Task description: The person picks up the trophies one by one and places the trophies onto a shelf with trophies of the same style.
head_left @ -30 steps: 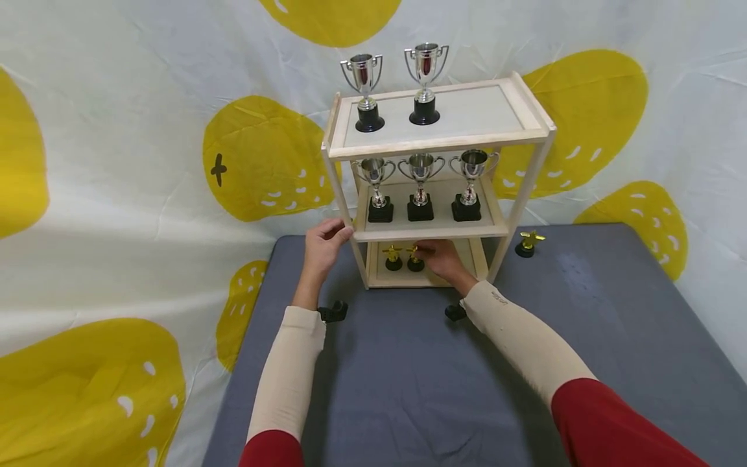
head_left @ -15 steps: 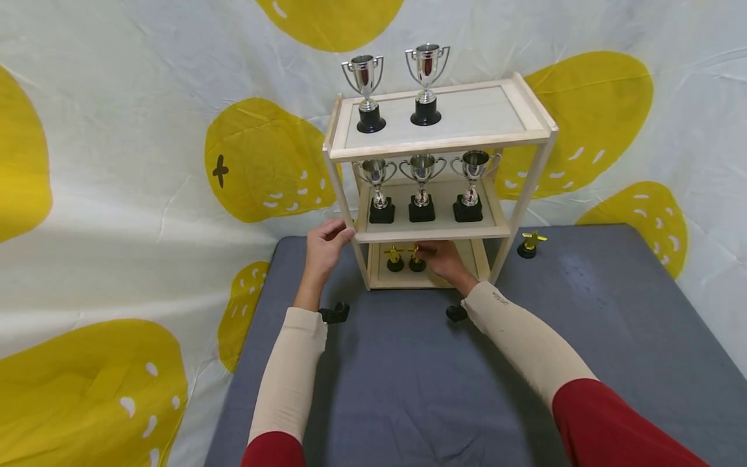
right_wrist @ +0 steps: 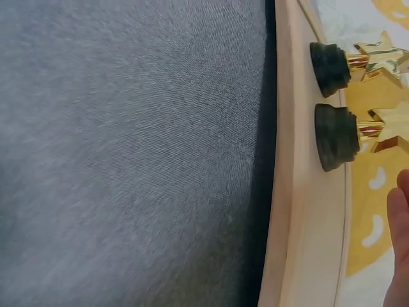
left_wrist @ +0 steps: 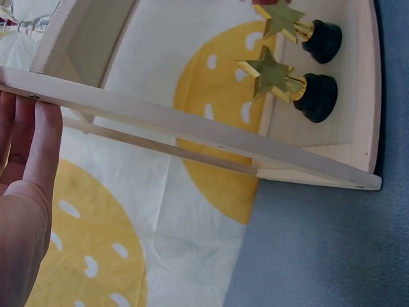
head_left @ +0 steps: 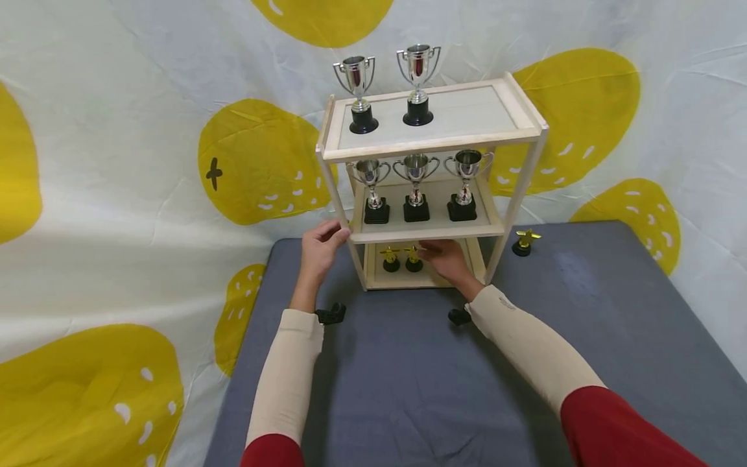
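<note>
My left hand (head_left: 320, 250) grips the left post of the wooden shelf rack (head_left: 428, 235) at its middle level, fingers (left_wrist: 43, 150) against the post in the left wrist view. Inside the bottom tier, my right hand (head_left: 448, 261) has its fingers extended beside the right-hand gold star trophy (head_left: 414, 263). In the right wrist view a small gap separates its fingertips (right_wrist: 399, 204) from that trophy's star. The other gold star trophy (head_left: 390, 263) stands just left of it. Both are upright on black round bases.
Three silver cup trophies (head_left: 416, 201) line the middle tier; two taller silver cups (head_left: 418, 97) stand on top. A third star trophy (head_left: 525, 243) is on the grey-covered table (head_left: 408, 389), right of the rack. Patterned cloth (head_left: 146, 162) hangs behind.
My right hand has let go of the right-hand star trophy and drawn slightly away to the right. The left hand keeps its place on the rack; the head view has shifted a little.
</note>
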### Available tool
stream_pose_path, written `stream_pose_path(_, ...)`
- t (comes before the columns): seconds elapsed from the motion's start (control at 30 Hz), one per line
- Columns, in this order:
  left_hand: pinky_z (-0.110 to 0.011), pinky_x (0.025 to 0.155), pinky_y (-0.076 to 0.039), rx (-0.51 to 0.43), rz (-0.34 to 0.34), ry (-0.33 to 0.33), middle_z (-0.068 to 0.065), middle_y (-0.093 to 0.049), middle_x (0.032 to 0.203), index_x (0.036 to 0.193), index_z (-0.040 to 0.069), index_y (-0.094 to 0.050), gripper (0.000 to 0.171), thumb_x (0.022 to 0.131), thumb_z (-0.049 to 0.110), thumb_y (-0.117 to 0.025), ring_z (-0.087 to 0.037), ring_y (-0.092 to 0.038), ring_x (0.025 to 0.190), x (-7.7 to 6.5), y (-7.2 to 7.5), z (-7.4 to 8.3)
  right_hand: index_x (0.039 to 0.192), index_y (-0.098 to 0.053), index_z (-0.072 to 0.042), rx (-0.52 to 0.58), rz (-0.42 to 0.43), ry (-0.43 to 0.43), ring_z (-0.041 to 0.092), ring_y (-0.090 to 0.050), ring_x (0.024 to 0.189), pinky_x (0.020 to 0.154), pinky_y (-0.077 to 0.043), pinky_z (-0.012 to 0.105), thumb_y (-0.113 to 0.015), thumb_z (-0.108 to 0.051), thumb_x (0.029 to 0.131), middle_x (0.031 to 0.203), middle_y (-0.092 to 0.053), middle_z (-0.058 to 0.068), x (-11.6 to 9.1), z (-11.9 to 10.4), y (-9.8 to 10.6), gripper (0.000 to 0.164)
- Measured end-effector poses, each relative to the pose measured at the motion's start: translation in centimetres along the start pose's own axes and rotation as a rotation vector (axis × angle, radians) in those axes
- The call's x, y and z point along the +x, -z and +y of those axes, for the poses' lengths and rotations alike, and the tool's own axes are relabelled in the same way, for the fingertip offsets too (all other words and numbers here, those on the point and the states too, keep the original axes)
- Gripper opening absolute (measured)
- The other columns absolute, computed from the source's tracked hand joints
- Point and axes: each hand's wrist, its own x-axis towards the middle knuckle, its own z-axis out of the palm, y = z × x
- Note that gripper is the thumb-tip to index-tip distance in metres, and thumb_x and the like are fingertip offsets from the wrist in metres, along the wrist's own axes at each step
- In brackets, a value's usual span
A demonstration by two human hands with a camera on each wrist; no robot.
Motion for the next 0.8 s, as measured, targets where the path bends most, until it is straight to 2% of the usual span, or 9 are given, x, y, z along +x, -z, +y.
stream_pose_path(0.17,-0.016,0.083,-0.059,-0.007,-0.004,-0.018,0.01,-0.069,0.099,0.12,-0.011,-0.072,0.029,0.096,0.005,-0.074,-0.003,-0.067,0.09,0.0,0.0,0.0,0.132,-0.071,0.0,-0.044,0.046,0.031,0.041,-0.069,0.122,0.103,-0.058,0.052,-0.075,-0.017,0.098,0.131,-0.071,0.023,-1.4,-0.4,1.1,0.038)
stream_pose_path(0.37,-0.017,0.084,-0.06,-0.025,-0.012,-0.019,0.012,-0.069,0.097,0.121,-0.011,-0.072,0.028,0.096,0.002,-0.073,-0.003,-0.067,0.091,-0.1,-0.1,0.1,0.133,-0.07,0.0,0.025,0.048,0.031,0.042,-0.066,0.126,0.105,-0.056,0.055,-0.075,-0.021,0.097,0.133,-0.07,0.022,-3.4,-0.9,2.5,0.041)
stream_pose_path(0.43,-0.017,0.084,-0.06,-0.03,-0.013,-0.017,0.013,-0.069,0.096,0.121,-0.011,-0.072,0.028,0.096,0.002,-0.072,-0.002,-0.068,0.091,-0.2,0.0,0.1,0.132,-0.069,0.003,0.034,0.04,0.027,0.044,-0.065,0.127,0.106,-0.055,0.056,-0.074,-0.018,0.098,0.133,-0.069,0.025,-4.4,-2.3,3.1,0.04)
stream_pose_path(0.5,-0.017,0.085,-0.06,-0.032,-0.013,-0.013,0.013,-0.069,0.096,0.121,-0.011,-0.072,0.027,0.097,0.002,-0.072,-0.003,-0.068,0.091,-0.2,0.0,0.1,0.131,-0.068,0.007,0.039,0.032,0.02,0.045,-0.065,0.126,0.104,-0.058,0.045,-0.073,-0.014,0.098,0.132,-0.068,0.027,-5.3,-3.6,3.6,0.039)
stream_pose_path(0.6,-0.016,0.084,-0.06,-0.03,-0.011,-0.008,0.012,-0.069,0.096,0.121,-0.012,-0.072,0.028,0.097,0.001,-0.072,-0.003,-0.067,0.091,-0.3,0.0,0.1,0.13,-0.066,0.012,0.077,0.031,0.007,0.049,-0.063,0.126,0.095,-0.059,0.021,-0.072,-0.005,0.097,0.132,-0.066,0.032,-6.3,-4.1,4.1,0.038)
stream_pose_path(0.67,-0.016,0.084,-0.06,-0.027,-0.009,-0.002,0.012,-0.068,0.097,0.121,-0.012,-0.071,0.028,0.097,0.002,-0.072,-0.003,-0.067,0.092,-0.3,0.0,0.1,0.13,-0.067,0.011,0.094,0.041,0.013,0.048,-0.064,0.124,0.087,-0.052,0.007,-0.074,-0.005,0.096,0.131,-0.067,0.031,-6.7,-3.0,4.5,0.038)
stream_pose_path(0.73,-0.016,0.084,-0.06,-0.024,-0.007,0.001,0.012,-0.068,0.097,0.121,-0.012,-0.071,0.029,0.097,0.002,-0.072,-0.003,-0.067,0.092,-0.2,-0.1,0.1,0.129,-0.069,0.009,0.097,0.059,0.032,0.045,-0.067,0.121,0.085,-0.051,0.004,-0.076,-0.005,0.094,0.129,-0.069,0.03,-7.0,-1.9,4.9,0.038)
stream_pose_path(0.8,-0.016,0.085,-0.06,-0.024,-0.003,0.004,0.013,-0.068,0.097,0.122,-0.012,-0.071,0.029,0.097,0.003,-0.072,-0.003,-0.067,0.093,-0.1,-0.1,0.1,0.128,-0.07,0.006,0.09,0.075,0.06,0.038,-0.071,0.116,0.085,-0.052,0.005,-0.077,-0.005,0.093,0.127,-0.071,0.029,-7.7,-1.4,5.5,0.037)
